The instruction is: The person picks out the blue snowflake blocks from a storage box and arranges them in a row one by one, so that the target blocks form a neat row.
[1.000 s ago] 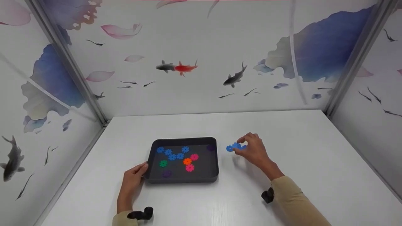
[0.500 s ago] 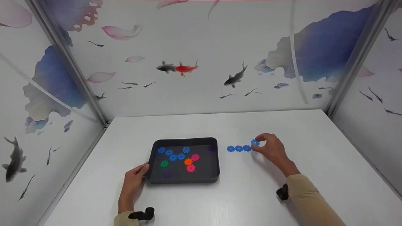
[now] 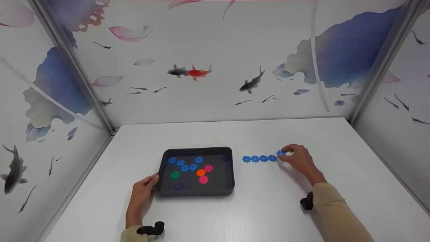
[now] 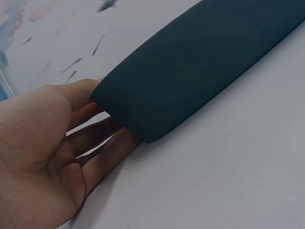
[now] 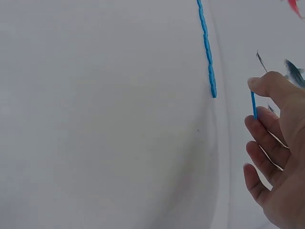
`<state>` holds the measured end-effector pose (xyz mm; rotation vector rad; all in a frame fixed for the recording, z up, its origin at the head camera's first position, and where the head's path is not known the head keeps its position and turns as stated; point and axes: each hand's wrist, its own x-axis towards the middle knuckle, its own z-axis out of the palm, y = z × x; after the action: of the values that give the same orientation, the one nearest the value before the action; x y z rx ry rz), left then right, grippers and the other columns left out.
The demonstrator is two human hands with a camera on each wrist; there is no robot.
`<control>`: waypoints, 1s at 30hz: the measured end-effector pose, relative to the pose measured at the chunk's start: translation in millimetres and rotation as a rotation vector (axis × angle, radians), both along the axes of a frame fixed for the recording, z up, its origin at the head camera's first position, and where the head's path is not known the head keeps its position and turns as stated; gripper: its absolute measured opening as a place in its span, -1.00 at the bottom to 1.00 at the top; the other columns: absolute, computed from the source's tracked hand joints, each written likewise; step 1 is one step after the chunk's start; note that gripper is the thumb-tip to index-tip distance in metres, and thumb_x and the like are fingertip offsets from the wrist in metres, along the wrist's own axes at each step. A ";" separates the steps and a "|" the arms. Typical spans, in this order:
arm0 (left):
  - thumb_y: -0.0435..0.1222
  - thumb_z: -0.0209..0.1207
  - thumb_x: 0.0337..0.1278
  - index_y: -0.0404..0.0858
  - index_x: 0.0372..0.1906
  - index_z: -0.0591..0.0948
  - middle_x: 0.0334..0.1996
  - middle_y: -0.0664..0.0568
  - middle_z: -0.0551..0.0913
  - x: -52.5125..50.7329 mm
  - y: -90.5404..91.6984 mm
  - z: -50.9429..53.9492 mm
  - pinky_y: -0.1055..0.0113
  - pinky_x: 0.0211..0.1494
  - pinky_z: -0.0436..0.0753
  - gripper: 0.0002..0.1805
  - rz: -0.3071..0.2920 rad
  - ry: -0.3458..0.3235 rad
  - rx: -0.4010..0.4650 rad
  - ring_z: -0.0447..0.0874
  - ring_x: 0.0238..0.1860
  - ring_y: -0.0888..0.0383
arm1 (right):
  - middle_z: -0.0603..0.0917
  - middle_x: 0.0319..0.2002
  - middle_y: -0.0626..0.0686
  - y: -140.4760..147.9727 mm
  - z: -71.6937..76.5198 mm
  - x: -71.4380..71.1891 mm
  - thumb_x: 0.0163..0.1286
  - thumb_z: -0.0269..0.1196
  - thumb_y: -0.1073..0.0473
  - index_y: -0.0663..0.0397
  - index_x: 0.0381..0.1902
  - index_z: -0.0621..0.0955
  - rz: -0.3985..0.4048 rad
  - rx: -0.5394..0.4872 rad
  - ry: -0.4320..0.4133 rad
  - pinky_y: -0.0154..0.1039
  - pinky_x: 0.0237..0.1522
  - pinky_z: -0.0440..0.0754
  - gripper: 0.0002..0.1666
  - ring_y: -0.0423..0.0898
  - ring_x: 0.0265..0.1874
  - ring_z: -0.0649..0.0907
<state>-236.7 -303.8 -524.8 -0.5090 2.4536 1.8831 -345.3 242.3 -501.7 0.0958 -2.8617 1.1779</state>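
In the head view a black tray [image 3: 195, 193] lies left of centre, with my left hand [image 3: 141, 192] gripping its left side. The left wrist view has that hand [image 4: 43, 148] at the tray's corner [image 4: 190, 71], thumb on the rim and fingers reaching to the side wall. Right of the tray, a straight row of several blue snowflake discs [image 3: 263, 158] lies on the table. My right hand [image 3: 299, 159] pinches one blue snowflake disc [image 3: 281, 153] just past the row's right end. In the right wrist view the held disc [image 5: 253, 102] appears edge-on, apart from the row [image 5: 208, 50].
Inside the tray are several blue discs [image 3: 184, 168], a green disc [image 3: 175, 175], an orange disc [image 3: 201, 172], pink discs [image 3: 203, 179] and dark purple discs [image 3: 178, 186]. A white table [image 3: 262, 215] stands between walls printed with fish and petals.
My right hand has moved rightward, and the row of blue discs behind it has grown longer. The left hand and the tray have stayed in place.
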 end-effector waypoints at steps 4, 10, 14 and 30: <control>0.06 0.14 0.39 -0.24 0.40 0.47 0.46 -0.23 0.37 0.8 0.5 -0.3 -0.08 0.49 0.40 -0.36 0.003 0.000 -0.035 0.35 0.47 -0.17 | 0.61 0.12 0.28 4.7 -4.8 -2.3 0.34 0.35 -0.04 0.20 0.10 0.62 -0.008 -0.026 -0.043 0.14 0.21 0.55 -0.49 0.22 0.15 0.50; 0.04 0.15 0.40 -0.26 0.39 0.47 0.47 -0.23 0.36 3.3 2.3 0.9 -0.04 0.50 0.37 -0.36 -0.003 0.002 -0.002 0.33 0.49 -0.16 | 0.65 0.04 0.26 8.7 -11.3 -3.4 0.35 0.35 -0.03 0.25 0.10 0.62 0.002 -0.039 -0.076 -0.03 0.07 0.61 -0.47 0.10 -0.02 0.58; 0.04 0.15 0.39 -0.26 0.39 0.47 0.47 -0.23 0.36 3.5 2.1 2.2 -0.06 0.50 0.38 -0.36 0.001 0.001 -0.004 0.33 0.49 -0.16 | 0.66 0.03 0.28 7.4 -11.3 -4.4 0.35 0.36 -0.02 0.27 0.09 0.62 0.028 -0.036 -0.085 0.03 0.14 0.63 -0.47 0.11 -0.01 0.62; 0.01 0.15 0.40 -0.27 0.38 0.49 0.45 -0.23 0.39 1.8 -1.0 -1.8 -0.05 0.50 0.38 -0.39 -0.001 0.018 -0.021 0.32 0.49 -0.17 | 0.68 0.01 0.26 5.2 -9.5 -8.5 0.38 0.33 0.02 0.24 0.03 0.65 0.045 -0.025 -0.155 0.08 0.19 0.60 -0.57 0.12 0.01 0.62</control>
<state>-235.0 -304.9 -526.6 -0.4938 2.4871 1.8715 -353.8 247.5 -511.3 0.0721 -2.9916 1.2827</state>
